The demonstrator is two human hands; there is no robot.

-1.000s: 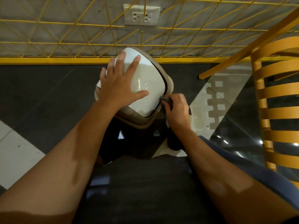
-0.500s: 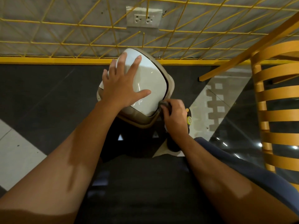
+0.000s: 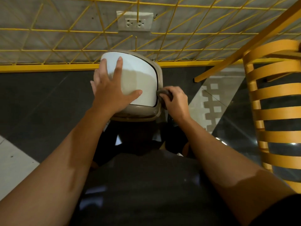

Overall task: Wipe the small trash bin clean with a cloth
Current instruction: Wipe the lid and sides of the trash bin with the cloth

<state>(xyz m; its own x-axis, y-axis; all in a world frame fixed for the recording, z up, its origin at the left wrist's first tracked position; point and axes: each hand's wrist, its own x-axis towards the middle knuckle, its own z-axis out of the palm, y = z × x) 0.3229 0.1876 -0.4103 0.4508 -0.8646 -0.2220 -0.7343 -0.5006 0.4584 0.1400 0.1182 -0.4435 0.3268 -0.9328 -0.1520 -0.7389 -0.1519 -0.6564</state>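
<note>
The small trash bin [image 3: 143, 75] has a white lid in a beige rim and stands on the dark floor by the wall, seen from above. My left hand [image 3: 110, 92] lies flat on the lid's left part with fingers spread. My right hand [image 3: 176, 103] pinches a small dark grey cloth [image 3: 164, 93] and presses it against the rim on the bin's right side. The bin's body below the rim is hidden by the lid and my arms.
A yellow wire grid [image 3: 65, 38] covers the grey wall behind the bin, with a double socket [image 3: 134, 22] above it. An orange slatted chair [image 3: 276, 111] stands at the right. A yellow floor strip [image 3: 40, 67] runs along the wall.
The bin has turned under my hands so its front edge now faces me squarely. My right hand with the cloth has slid up along the right rim.
</note>
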